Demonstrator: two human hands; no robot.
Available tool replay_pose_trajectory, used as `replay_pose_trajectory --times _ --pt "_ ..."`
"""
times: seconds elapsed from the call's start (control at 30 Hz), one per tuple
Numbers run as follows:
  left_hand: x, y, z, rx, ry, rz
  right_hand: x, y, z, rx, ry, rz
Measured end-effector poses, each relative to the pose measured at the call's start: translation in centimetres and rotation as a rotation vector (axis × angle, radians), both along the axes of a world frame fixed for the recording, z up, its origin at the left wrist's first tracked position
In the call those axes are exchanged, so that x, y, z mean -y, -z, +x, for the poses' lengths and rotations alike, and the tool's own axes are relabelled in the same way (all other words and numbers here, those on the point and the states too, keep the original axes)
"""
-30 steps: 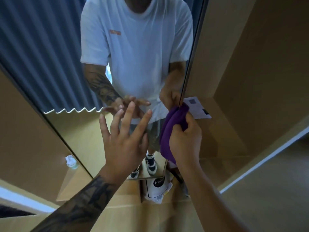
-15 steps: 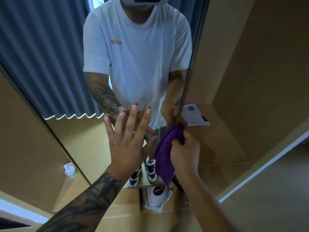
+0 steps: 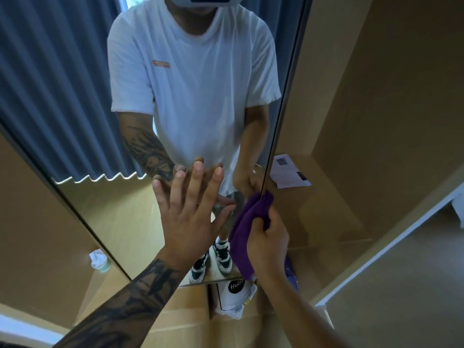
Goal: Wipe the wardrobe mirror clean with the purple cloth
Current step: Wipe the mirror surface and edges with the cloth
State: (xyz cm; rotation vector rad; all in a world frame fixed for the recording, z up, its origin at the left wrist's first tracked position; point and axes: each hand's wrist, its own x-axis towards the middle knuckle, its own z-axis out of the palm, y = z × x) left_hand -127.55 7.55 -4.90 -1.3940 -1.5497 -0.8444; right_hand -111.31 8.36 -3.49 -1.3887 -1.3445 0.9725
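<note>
Clutching the purple cloth (image 3: 243, 234) in a closed right hand (image 3: 270, 243), fingers curled tight round a bunched fold, thumb side up. Cloth pressed against the right-hand edge of the wardrobe mirror (image 3: 105, 209), its top wrapped over that edge, the rest hanging down past the wrist toward the mirror's bottom corner. Left hand (image 3: 192, 212) spread wide and flat, fingers fanned, palm toward the glass, holding nothing; fingertips look to be touching the surface and meeting their own reflection, though actual contact hard to confirm. Tattooed left forearm (image 3: 130, 302) reaching up from the lower left.

Reflected in the glass: a white T-shirt (image 3: 193, 79) with a small orange print on the chest, both arms, sneakers (image 3: 222, 256) near the bottom edge, and a blue pleated curtain (image 3: 50, 84) on the left. Beside the mirror's right edge, an open wooden wardrobe compartment with a sheet of white paper (image 3: 288, 172) lying on its shelf. Below the mirror's bottom edge, a white bag (image 3: 234, 296) with a black round label. At lower left, against the wooden panel, a small pale object (image 3: 99, 261), too unclear to identify.
</note>
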Motion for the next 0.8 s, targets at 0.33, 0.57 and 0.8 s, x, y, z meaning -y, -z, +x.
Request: replay_pose_trajectory --times 0.33,0.57,0.8 --pt "-0.4 0.4 -0.2 -0.007 0.011 0.023 -0.9 -5.6 0.8 -0.086 -0.024 0.019" --pt "-0.3 0.4 -0.1 -0.005 0.003 0.02 -0.9 -6.6 0.4 -0.061 -0.009 0.186" --pt "-0.1 -0.1 0.1 0.017 -0.003 0.035 0.2 -0.2 0.2 -0.012 0.004 -0.046"
